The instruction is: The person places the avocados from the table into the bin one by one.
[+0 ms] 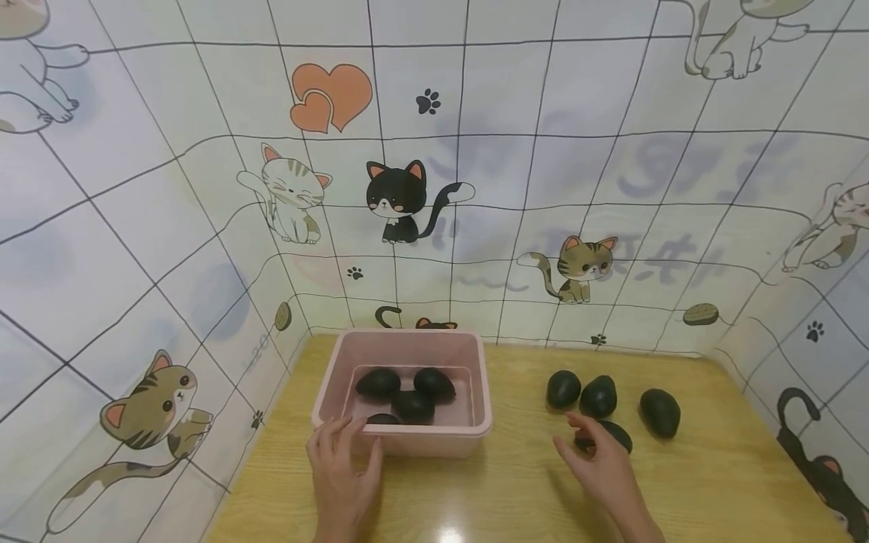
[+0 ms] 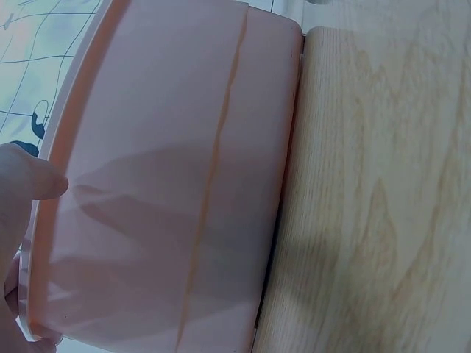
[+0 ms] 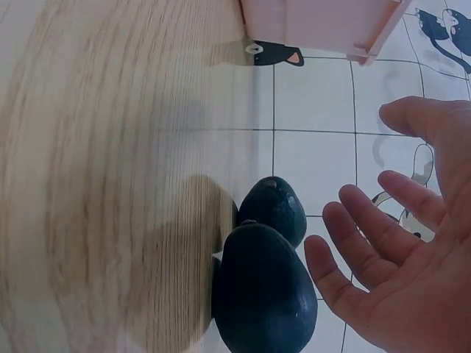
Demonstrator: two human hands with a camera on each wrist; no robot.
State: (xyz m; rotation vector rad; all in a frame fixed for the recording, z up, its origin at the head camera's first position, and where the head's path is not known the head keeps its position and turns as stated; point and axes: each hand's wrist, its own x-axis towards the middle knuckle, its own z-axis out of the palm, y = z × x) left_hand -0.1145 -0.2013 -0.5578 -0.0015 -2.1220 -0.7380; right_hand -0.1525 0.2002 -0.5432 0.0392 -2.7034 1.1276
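Note:
A pink plastic bin [image 1: 407, 441] stands on the left, with several dark avocados [image 1: 412, 406] inside; its front wall partly hides the nearest one. My left hand [image 1: 343, 469] holds the bin's front rim near its left corner, fingers over the edge and thumb [image 2: 48, 180] on the near side. Over on the right, my right hand [image 1: 604, 464] hovers with spread fingers above the nearest loose avocado [image 1: 614, 436], partly covering it in the head view. Nothing is in its grasp. In the right wrist view, an avocado [image 3: 265, 290] lies close below the fingertips.
Behind the right hand, two avocados [image 1: 563, 390] sit side by side, and another avocado [image 1: 660, 412] lies farther right. Everything stands on a wooden table [image 1: 516, 483]. Cat-patterned sheeting [image 1: 502, 173] walls the table at the back and sides.

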